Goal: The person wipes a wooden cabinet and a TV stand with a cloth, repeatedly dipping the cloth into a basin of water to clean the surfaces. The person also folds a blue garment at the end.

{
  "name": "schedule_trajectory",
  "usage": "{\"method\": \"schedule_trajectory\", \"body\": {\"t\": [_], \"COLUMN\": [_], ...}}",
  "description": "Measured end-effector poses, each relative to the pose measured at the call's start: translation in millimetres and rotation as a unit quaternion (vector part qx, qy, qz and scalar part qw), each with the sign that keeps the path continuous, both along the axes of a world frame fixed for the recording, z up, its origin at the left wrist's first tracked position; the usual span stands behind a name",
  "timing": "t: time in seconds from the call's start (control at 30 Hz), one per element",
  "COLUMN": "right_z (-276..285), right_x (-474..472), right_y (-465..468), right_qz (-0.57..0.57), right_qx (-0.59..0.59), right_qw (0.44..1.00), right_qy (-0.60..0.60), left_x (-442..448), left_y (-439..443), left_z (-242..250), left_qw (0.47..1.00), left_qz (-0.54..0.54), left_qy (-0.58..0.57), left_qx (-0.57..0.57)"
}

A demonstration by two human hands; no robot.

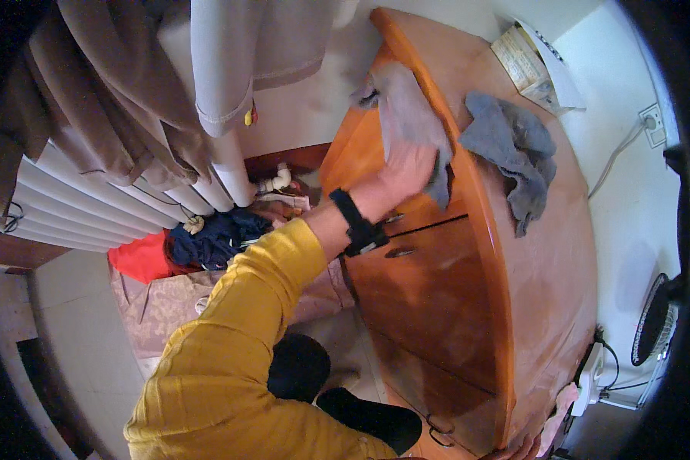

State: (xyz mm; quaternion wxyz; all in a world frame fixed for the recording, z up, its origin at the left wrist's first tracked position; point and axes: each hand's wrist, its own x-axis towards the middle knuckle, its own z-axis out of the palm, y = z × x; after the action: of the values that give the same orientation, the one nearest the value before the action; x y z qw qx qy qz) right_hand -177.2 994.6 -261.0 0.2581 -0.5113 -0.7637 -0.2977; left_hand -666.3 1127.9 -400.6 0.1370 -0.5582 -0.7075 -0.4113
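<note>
My left hand, below a yellow sleeve and a black wrist strap, is closed on a grey cloth. The cloth lies against the upper front of an orange-brown wooden cabinet, just under its rounded top edge. Hand and cloth look blurred. A second, blue-grey cloth lies crumpled on the cabinet's top. At the bottom rim of the view, only some fingers of my right hand show at the top's near edge, beside a pink cloth; the rest is cut off.
A box with papers stands on the top's far end, by the wall. A small fan and a wall socket are at right. Left are curtains, a white radiator, a red bag and dark blue clothing.
</note>
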Motion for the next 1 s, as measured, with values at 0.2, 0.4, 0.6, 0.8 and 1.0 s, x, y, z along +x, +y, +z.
{"method": "schedule_trajectory", "body": {"t": [0.2,0.4,0.6,0.8,1.0], "right_z": [4,1,-5,-13,-22], "right_x": [6,10,12,18,36], "right_y": [3,6,7,7,10], "right_qz": [0.014,0.022,0.019,0.011,0.010], "right_qx": [-0.006,0.025,0.033,0.046,0.060], "right_qw": [0.998,0.996,0.997,0.998,0.998], "right_qy": [-0.058,-0.088,-0.068,-0.042,-0.001], "left_x": [-67,15,1,-73,-75], "left_y": [52,32,14,65,57], "left_z": [24,-64,-55,-62,-133], "left_qw": [0.963,0.980,0.999,0.964,0.954], "left_qz": [0.159,-0.006,0.023,0.192,0.076], "left_qy": [-0.181,-0.030,0.027,0.040,-0.218], "left_qx": [0.124,0.198,0.041,0.178,0.193]}}
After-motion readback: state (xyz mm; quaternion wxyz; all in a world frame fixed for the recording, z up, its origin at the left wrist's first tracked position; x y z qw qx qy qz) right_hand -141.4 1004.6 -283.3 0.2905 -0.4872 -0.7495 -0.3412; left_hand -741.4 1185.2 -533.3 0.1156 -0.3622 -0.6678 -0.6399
